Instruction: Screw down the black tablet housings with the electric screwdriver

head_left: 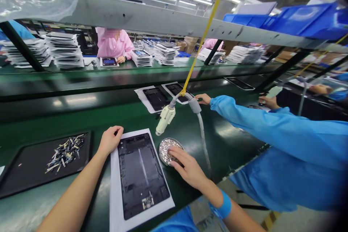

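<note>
Tray (16, 177): black, holding a loose pile of small metal parts (66, 151).
Left hand (110, 140): loosely curled, gripping nothing, resting on the tablet shell (143, 174) top corner.
Dish (164, 146): round, full of tiny screws.
Right hand (187, 168): fingers spread, dipping into the dish.

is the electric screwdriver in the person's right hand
No, the right hand has its fingers in the round dish of screws, while the screwdriver hangs free on its yellow cord above.

A tray of parts (45, 163) lies left of the tablet shell (143, 175), screw dish (169, 149) right.
</note>
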Available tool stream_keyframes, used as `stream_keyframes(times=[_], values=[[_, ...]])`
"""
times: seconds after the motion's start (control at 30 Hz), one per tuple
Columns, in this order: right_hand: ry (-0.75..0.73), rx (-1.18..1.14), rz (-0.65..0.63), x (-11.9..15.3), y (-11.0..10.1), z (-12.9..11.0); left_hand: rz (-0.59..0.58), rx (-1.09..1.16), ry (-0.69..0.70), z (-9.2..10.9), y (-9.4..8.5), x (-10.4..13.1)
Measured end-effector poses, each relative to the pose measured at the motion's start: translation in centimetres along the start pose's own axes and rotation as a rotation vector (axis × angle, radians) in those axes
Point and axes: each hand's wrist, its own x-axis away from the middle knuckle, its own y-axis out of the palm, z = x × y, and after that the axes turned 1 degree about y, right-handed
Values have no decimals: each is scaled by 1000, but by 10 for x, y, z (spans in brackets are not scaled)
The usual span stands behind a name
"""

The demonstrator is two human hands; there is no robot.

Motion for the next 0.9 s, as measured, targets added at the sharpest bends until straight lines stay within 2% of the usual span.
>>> stream_keyframes(times=[0.13,0.2,0.3,0.43,0.53,0.67,0.73,0.8,0.9], values=[[276,-311,275,-9,4,1,3,-17,10,0,1,0],[358,-400,352,-16,8,1,5,-18,13,-1,1,0],[380,-418,403,-18,10,3,-5,-14,15,-3,2,-1],[377,-371,429,-7,6,10,-6,-12,17,-3,3,-1],[314,-228,409,6,4,12,-6,-1,14,-2,3,-1],[158,73,219,20,12,8,-12,-4,9,-3,3,-1],[196,174,107,23,19,7,-10,-15,11,-4,4,-2],[294,242,31,21,26,6,-9,-21,17,-4,4,-2],[382,282,-11,11,30,5,-12,-23,19,-2,2,-1]])
